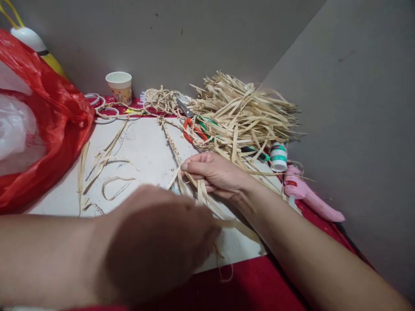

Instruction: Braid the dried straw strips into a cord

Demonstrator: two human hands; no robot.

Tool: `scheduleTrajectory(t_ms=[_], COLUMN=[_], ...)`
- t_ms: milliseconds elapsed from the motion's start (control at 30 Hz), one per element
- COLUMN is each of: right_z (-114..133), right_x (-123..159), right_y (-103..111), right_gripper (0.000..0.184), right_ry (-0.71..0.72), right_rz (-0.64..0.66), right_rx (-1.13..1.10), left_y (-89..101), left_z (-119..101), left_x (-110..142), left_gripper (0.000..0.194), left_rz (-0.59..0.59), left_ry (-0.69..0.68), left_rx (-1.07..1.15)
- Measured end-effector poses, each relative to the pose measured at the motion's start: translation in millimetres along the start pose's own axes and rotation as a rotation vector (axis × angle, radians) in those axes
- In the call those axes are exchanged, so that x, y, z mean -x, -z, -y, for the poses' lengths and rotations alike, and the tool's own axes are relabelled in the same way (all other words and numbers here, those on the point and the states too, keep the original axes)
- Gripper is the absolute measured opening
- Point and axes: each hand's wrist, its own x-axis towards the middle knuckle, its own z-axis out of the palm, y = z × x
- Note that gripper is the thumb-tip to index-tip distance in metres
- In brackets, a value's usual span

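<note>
My right hand (212,172) is closed, thumb and fingers pinching a thin braid (170,140) of dry straw-coloured strips. From there the braid runs up and away across a white board (142,142), while loose strips (202,194) fan out below the fingers. Nearer the camera, my left hand (165,242) is smeared by motion and passes over the lower strips. Its fingers are hidden, so its grip is unclear. One strip (241,229) shows just beyond it on the right.
A pile of dry strips (246,103) lies behind, with orange-handled scissors (188,125) beside it. A paper cup (119,86) stands at the back. On the left is a red plastic bag (65,116); on the right, a white bottle (279,157) and a pink glue gun (311,196).
</note>
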Motion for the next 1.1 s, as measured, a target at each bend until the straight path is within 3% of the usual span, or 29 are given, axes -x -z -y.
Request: scheduleTrajectory(t_ms=[67,100,133,267,433,500,867,933,1100], right_z=[0.1,-0.1,-0.3,-0.7,-0.6,-1.0,1.4,1.7,-0.6], right_x=[-0.5,-0.9,-1.2,-2.0,-2.1,-2.3,-0.7,-0.7,-0.7], right_y=[2.3,3.2,4.0,5.7,6.5,6.3,2.7,3.5,5.8], right_gripper=[0.019,0.019,0.018,0.016,0.023,0.026,0.019,0.016,0.016], right_ry=[0.026,0.035,0.039,0.051,0.063,0.068,0.086,0.095,0.143], right_rz=[0.019,0.028,0.037,0.071,0.075,0.059,0.049,0.046,0.071], right_rx=[0.002,0.001,0.000,-0.022,-0.044,-0.032,0.078,0.100,0.183], left_y=[15.0,19.9,22.5,15.1,5.5,5.5,7.6,9.1,11.0], left_z=[4.2,8.7,14.2,34.7,37.6,35.9,44.8,45.7,45.4], left_x=[-18.9,-29.2,-38.9,-60.3,-57.1,-55.8,-59.1,-58.8,-57.5], left_gripper=[0.028,0.023,0.018,0.007,0.004,0.004,0.006,0.004,0.025], left_rz=[-0.144,-0.311,-0.382,-0.195,0.084,0.154,0.271,0.258,0.211], left_ry=[-0.014,0.020,0.097,0.506,0.593,0.588,0.549,0.517,0.426], left_rx=[0.015,0.124,0.260,0.777,1.033,1.045,0.888,0.776,0.543])
